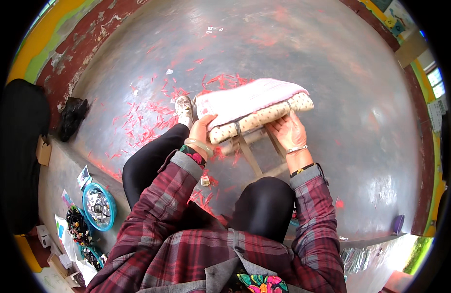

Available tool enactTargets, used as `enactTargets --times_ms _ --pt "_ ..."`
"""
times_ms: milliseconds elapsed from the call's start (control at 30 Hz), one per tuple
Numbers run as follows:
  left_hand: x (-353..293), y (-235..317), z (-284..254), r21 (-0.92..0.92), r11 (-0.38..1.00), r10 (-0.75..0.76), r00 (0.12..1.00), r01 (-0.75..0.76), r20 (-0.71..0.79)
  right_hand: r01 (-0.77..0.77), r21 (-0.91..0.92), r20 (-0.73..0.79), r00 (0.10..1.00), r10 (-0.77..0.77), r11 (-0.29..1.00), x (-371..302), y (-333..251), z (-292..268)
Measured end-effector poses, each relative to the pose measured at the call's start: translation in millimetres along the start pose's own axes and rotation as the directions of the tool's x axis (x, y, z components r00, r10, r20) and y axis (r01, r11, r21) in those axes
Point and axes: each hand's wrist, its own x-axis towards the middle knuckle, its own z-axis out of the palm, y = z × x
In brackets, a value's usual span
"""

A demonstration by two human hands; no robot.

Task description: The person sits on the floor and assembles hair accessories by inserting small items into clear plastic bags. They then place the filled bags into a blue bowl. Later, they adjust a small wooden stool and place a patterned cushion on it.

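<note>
A light pink cloth point(250, 97) lies over a cream, dark-spotted cushion point(264, 117) on top of a wooden stool point(249, 155). Dark straps cross the cushion's near side. At the left end, my left hand point(202, 134) is closed on the cloth's edge, its thumb on top and its other fingers mostly hidden. My right hand point(290, 133) is at the near right side, palm showing, with outstretched fingers touching the cushion's lower edge. Slight blur softens the far edge of the cloth.
Red scraps point(147, 117) litter the grey floor point(357, 127) around my shoe point(184, 106). At lower left are a blue basket point(99, 207) of small items and a cardboard box point(43, 150). A black bag point(73, 117) lies by the wall, and a purple container point(398, 224) stands at right.
</note>
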Motion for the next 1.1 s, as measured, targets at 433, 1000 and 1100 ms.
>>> enactTargets --times_ms 433,1000,1100 --pt "89 -3 -52 0.959 -0.020 0.868 0.471 -0.281 0.156 0.022 0.020 -0.202 0.979 -0.018 1.000 38 16 -5" --pt "125 83 -26 0.761 -0.547 -0.144 0.935 -0.348 0.324 -0.106 -0.349 -0.159 0.986 0.053 0.931 112 57 -28" --pt "121 80 -23 0.790 -0.467 -0.117 0.914 -0.397 0.390 -0.199 -0.393 -0.196 0.972 0.130 0.898 118 67 -48"
